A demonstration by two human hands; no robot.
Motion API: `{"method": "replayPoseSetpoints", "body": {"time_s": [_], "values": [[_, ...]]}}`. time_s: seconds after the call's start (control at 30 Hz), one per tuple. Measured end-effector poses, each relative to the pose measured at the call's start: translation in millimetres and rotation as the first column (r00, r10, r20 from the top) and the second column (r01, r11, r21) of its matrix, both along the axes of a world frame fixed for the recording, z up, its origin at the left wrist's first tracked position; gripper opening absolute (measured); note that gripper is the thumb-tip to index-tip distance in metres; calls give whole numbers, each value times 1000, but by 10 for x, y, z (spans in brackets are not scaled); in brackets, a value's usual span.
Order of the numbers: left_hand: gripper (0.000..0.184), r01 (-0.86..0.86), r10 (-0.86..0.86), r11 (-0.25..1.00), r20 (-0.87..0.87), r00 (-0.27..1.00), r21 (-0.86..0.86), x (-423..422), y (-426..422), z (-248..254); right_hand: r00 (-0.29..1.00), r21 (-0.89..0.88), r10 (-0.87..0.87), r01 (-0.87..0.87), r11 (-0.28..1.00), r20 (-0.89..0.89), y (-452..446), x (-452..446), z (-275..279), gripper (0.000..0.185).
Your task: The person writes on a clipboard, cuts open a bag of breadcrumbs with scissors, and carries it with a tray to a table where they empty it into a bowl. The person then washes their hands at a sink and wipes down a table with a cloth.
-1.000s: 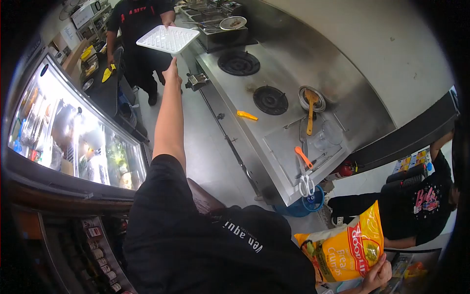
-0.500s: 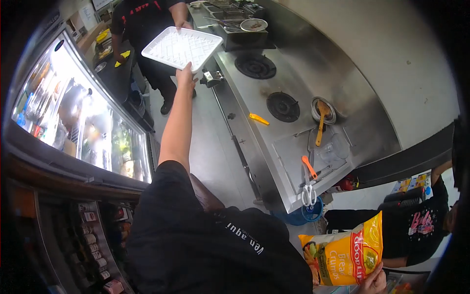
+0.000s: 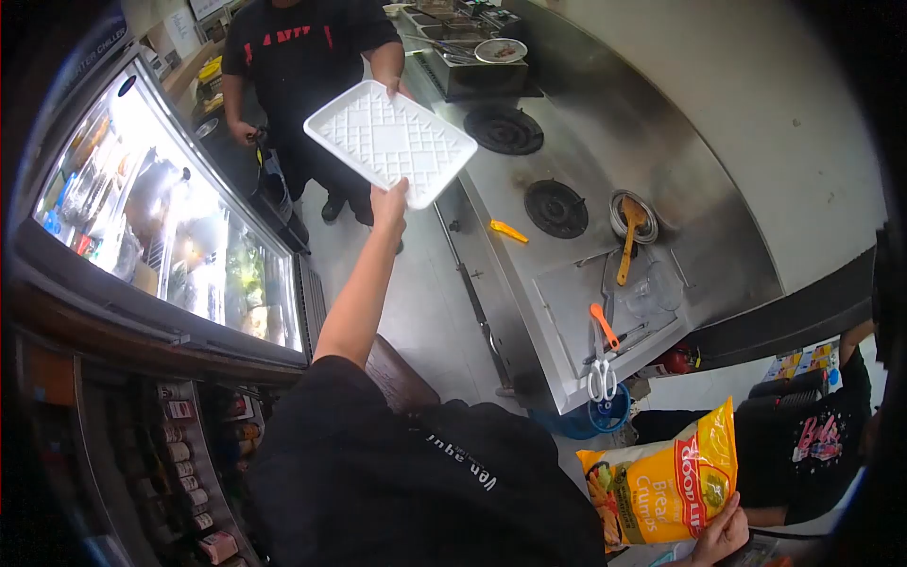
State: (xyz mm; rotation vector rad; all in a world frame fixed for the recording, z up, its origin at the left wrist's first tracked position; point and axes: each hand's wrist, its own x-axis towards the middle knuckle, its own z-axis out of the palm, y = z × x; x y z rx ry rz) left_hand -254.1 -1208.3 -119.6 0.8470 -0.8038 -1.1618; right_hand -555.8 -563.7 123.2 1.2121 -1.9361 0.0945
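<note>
Tray (image 3: 392,139) is in the air beside the stove (image 3: 515,177); the left hand (image 3: 389,204) grips its near edge; another person's hand (image 3: 393,87) holds its far edge; the right hand (image 3: 722,532) holds a yellow bag (image 3: 652,487) near one corner.

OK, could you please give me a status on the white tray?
Left hand gripping white tray by near edge. Right hand holding bread crumbs bag. In front: co-worker's hand on tray's far edge.

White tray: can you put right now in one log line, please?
left hand: holds white tray, near edge | right hand: holds Bread Crumbs bag | co-worker's hand: on white tray, far edge
</note>
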Motion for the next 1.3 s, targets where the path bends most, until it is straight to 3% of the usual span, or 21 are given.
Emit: {"method": "replayPoseSetpoints", "body": {"time_s": [0.07,0.2,0.27,0.3,0.37,0.43,0.57,0.63,0.7,0.73,0.8,0.9,1.03,1.1,1.17,1.3], "values": [[57,85,-84,988,-11,996,127,42,249,-70,931,-86,25,7,996,364,36,-115,-156,33],[53,293,-278,941,-103,955,168,156,775,-333,924,-69,258,-248,966,281,-654,-132,-160,36],[48,356,-342,915,-104,934,189,191,999,-481,915,-14,262,-271,963,308,-1001,-296,-195,37],[48,370,-356,908,-104,929,196,179,1108,-540,883,-72,334,-330,941,330,-1223,-348,-189,40],[44,435,-421,846,-113,900,309,223,1315,-647,871,-79,385,-380,922,306,-1559,-460,-194,42],[45,393,-413,826,-42,910,403,192,1466,-715,803,-259,420,-337,905,423,-1907,-543,-222,43],[48,486,-452,803,-179,874,345,26,1722,-814,709,-371,503,-351,860,495,-2228,-656,-671,42],[48,505,-461,790,-208,863,346,-49,1745,-857,582,-534,595,-300,790,554,-2476,-673,-1075,42],[48,526,-474,773,-228,850,355,-141,1717,-912,674,-485,533,-286,826,511,-2781,-661,-1435,43],[49,503,-474,776,-175,863,379,-208,1682,-933,667,-479,530,-284,831,524,-2848,-711,-1478,43],[51,444,-456,807,-67,888,391,-380,1573,-994,735,-373,362,-160,914,573,-2940,-802,-1573,43],[50,287,-302,899,-7,953,330,-806,1387,-788,640,-371,421,-221,902,643,-2978,-874,-1527,44],[40,292,-142,833,-329,934,471,-1209,558,-382,645,-263,364,-251,932,672,-2876,-941,-1496,43],[38,391,-117,794,-514,850,465,-1212,-7,-137,666,-277,461,-370,887,586,-2849,-828,-1332,45],[40,462,-281,733,-396,874,500,-1205,-357,17,682,-205,407,-360,910,607,-2828,-879,-1313,41],[37,375,-333,739,-181,925,560,-1461,9,345,724,-124,353,-351,928,592,-2798,-1037,-1346,40]]}}
